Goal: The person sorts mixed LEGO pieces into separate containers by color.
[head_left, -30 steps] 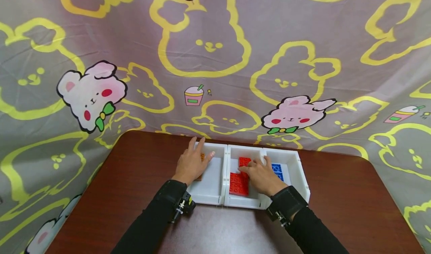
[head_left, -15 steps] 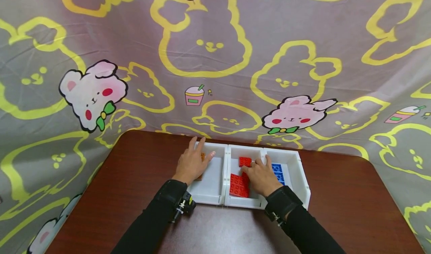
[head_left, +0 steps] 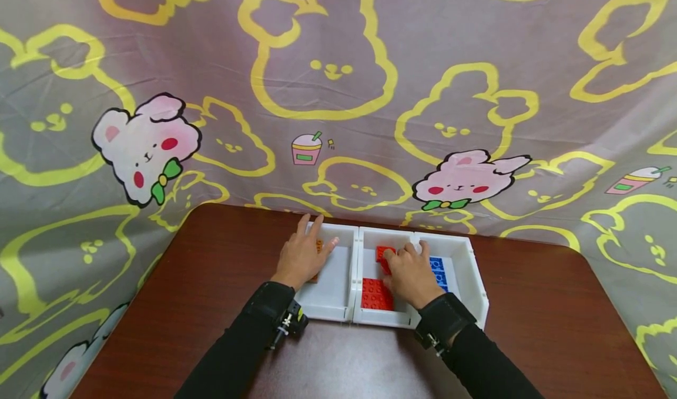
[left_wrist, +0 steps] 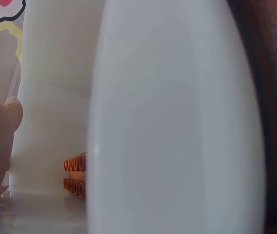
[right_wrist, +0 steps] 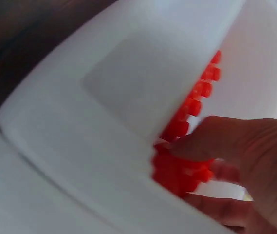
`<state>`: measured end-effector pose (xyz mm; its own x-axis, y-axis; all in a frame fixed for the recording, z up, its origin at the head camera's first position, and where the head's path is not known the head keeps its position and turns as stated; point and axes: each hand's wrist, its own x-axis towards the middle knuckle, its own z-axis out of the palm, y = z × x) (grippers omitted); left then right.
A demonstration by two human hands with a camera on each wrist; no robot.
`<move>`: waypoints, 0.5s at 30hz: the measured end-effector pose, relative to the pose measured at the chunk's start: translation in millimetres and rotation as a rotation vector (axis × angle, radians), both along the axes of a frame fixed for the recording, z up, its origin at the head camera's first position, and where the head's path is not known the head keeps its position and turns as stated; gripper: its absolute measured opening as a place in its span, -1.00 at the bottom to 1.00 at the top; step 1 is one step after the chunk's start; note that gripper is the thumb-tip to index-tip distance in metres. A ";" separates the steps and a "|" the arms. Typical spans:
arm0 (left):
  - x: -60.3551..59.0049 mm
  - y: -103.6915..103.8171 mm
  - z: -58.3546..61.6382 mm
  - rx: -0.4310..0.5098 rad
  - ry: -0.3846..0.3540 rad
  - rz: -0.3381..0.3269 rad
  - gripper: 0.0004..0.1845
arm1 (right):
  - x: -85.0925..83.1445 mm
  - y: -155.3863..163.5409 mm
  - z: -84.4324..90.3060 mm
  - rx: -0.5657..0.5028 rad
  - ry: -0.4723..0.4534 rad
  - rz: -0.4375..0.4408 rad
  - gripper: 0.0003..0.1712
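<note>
On the brown worktop (head_left: pixel 211 281) stands a white three-compartment tray (head_left: pixel 476 281). My left hand (head_left: pixel 302 258) rests flat, fingers straight, on its left compartment. My right hand (head_left: pixel 409 272) pinches a red brick (head_left: pixel 382 253) in the middle compartment, long axis away from me.

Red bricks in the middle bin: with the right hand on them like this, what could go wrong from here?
The right hand pinches a red brick close to the bin wall, so it may catch on the wall or slip when lifted. The loose red plate lies right beside the fingers and could be dragged along. The left hand rests only on the left bin, so the middle bin might shift.
</note>
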<state>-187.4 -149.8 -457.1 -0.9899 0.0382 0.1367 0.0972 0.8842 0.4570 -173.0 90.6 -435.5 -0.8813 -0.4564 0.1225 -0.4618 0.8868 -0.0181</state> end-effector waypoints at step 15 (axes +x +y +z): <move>0.9 -1.0 2.6 -0.003 -0.014 0.004 -0.21 | 25.0 -14.8 12.5 0.249 0.086 0.001 -0.73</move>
<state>-186.4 -150.8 -454.5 -0.9918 0.0349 0.1226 0.0875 0.8858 0.4557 -147.9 75.8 -423.0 -0.8720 -0.4827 0.0808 -0.4530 0.8586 0.2399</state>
